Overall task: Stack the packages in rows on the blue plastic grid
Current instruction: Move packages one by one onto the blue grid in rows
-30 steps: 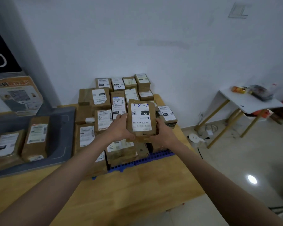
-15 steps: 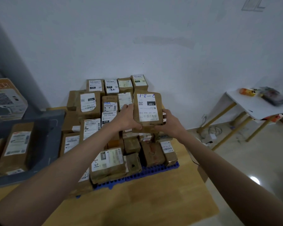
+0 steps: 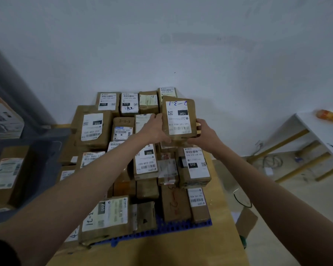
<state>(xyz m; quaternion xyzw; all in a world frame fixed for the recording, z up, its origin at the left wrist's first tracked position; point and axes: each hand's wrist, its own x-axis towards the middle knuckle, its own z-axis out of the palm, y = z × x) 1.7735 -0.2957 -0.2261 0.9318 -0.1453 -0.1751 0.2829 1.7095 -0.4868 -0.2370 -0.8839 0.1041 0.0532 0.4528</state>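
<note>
Both hands hold one brown package (image 3: 179,120) with a white label marked 15H and blue handwriting. My left hand (image 3: 154,129) grips its left edge and my right hand (image 3: 204,134) grips its lower right corner. The package is upright, tilted slightly back, over the far right part of the stack (image 3: 123,143), near the wall. Several brown labelled packages stand in rows on the blue plastic grid (image 3: 181,226), whose front edge shows on the wooden table (image 3: 161,250).
A grey bin (image 3: 46,160) at left holds more packages (image 3: 6,175). A white side table (image 3: 319,131) with an orange item stands at right, cables on the floor below it. The white wall is right behind the stack. The table's right edge drops to the floor.
Both hands have carried the package farther away and up, from above the middle rows to the back right of the stack. The camera has moved closer to the stack.
</note>
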